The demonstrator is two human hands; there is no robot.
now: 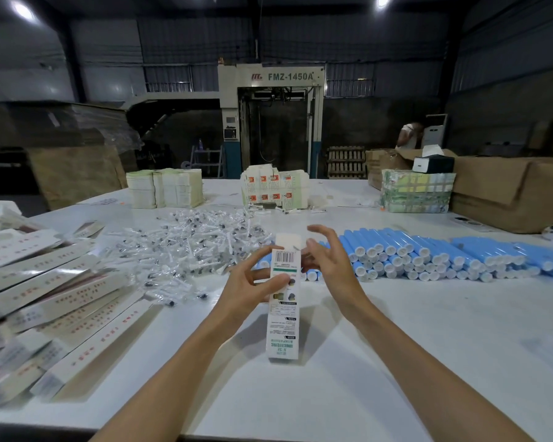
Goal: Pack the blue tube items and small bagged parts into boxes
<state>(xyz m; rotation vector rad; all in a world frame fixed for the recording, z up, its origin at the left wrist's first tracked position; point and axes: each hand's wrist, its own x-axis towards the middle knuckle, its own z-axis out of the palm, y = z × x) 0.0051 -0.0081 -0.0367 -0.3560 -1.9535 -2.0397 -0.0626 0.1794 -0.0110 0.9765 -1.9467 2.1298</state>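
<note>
A long white printed box (pixel 284 317) stands upright on the white table (pixel 396 346), its top flap raised. My left hand (pixel 253 285) grips its upper part, thumb across the front below the barcode. My right hand (pixel 328 260) touches the box's top right edge with its thumb, the other fingers spread and loosely curved. Blue tubes with white caps (pixel 428 256) lie stacked in rows to the right behind my hands. A heap of small clear bagged parts (pixel 192 247) lies to the left behind the box.
Packed long boxes (pixel 45 301) lie piled at the left. Stacks of flat cartons (pixel 165 188), (pixel 273 189) and a wrapped bundle (pixel 417 191) stand at the far edge. Brown cardboard boxes (pixel 505 186) sit at the right. A person stands far back right.
</note>
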